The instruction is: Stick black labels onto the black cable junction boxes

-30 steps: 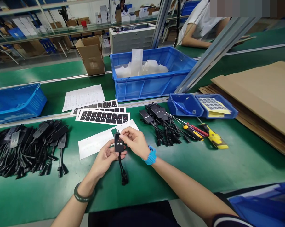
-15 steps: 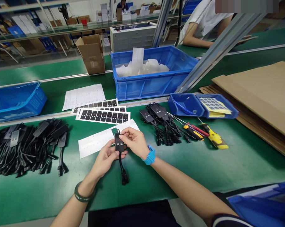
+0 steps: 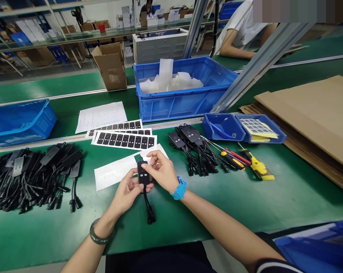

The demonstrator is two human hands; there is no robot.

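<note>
Green bench (image 3: 216,206), black unit (image 3: 143,179) held between two hands

Behind the bench, shelves and a second long table fill the room, and a person in white (image 3: 241,36) leans on the far surface at upper right. Flat cardboard (image 3: 310,98) is stacked to the right; a blue bin (image 3: 182,107) of pale paper stands at the back.

Little differs from a second ago. The left pile (image 3: 32,174) and the right pile (image 3: 191,148), both of similar units, lie as they did, as do the screwdrivers (image 3: 234,161) and label strips (image 3: 124,140). The change is in the right hand (image 3: 166,175): its thumb now reaches slightly further over the unit's upper face, and its forefinger stands a little higher off it. Whether its other fingers close on the unit, I cannot tell. The left hand (image 3: 128,192) keeps its grip, thumb at the lower edge, fingertips showing past the far side.

The unit is above the bench's near half, just in front of a white sheet (image 3: 114,173). It is a slim upright box with small red marks and two pale ones below them; dark leads hang from its lower end to plugs (image 3: 151,218).
</note>
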